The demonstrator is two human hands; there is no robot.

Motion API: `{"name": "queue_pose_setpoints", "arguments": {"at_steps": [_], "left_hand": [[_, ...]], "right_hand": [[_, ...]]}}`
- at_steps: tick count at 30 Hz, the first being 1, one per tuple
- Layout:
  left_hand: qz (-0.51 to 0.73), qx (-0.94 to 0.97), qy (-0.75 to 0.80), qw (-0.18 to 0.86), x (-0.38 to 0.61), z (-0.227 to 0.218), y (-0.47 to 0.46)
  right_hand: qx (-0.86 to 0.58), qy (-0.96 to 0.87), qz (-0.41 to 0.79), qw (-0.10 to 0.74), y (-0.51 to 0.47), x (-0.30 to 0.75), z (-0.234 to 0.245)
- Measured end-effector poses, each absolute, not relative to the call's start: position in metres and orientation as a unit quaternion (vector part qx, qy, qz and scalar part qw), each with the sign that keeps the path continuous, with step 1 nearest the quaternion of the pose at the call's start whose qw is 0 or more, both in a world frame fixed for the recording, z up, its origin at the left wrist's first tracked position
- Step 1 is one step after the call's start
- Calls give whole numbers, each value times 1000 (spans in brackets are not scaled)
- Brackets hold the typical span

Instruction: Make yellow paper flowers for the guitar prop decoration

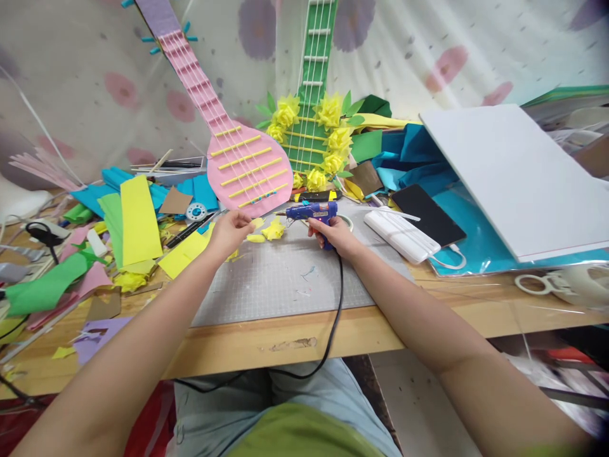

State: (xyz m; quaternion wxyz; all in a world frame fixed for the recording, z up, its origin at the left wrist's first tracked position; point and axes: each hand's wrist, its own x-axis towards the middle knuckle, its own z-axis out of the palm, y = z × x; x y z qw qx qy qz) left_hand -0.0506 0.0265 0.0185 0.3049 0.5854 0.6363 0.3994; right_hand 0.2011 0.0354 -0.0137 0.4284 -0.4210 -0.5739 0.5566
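My right hand (pixel 335 233) is wrapped round the handle of a blue glue gun (pixel 311 212), its nozzle pointing left and its black cord (pixel 339 298) trailing off the table edge. My left hand (pixel 229 230) is closed at the lower edge of a pink paper guitar (pixel 247 166) with yellow strips, and seems to pinch that edge. Small yellow paper flowers (pixel 272 230) lie between the hands on a grey cutting mat (pixel 285 279). A green paper guitar (pixel 311 108) ringed with yellow flowers leans behind.
Coloured paper scraps (pixel 136 219) cover the left of the wooden table (pixel 295 336). A white power bank (pixel 402 235), a black phone (pixel 428 216), a white board (pixel 516 178) and scissors (pixel 537 284) lie to the right. A floral cloth hangs behind.
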Motion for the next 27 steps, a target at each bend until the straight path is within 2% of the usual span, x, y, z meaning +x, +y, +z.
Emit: {"name": "queue_pose_setpoints", "arguments": {"at_steps": [3,27], "left_hand": [[418,561,631,336,-39,19,25],[401,591,620,326,-29,22,26]], "right_hand": [[-434,-590,541,413,35,201,-15],[-500,-619,473,378,35,198,-16]]}}
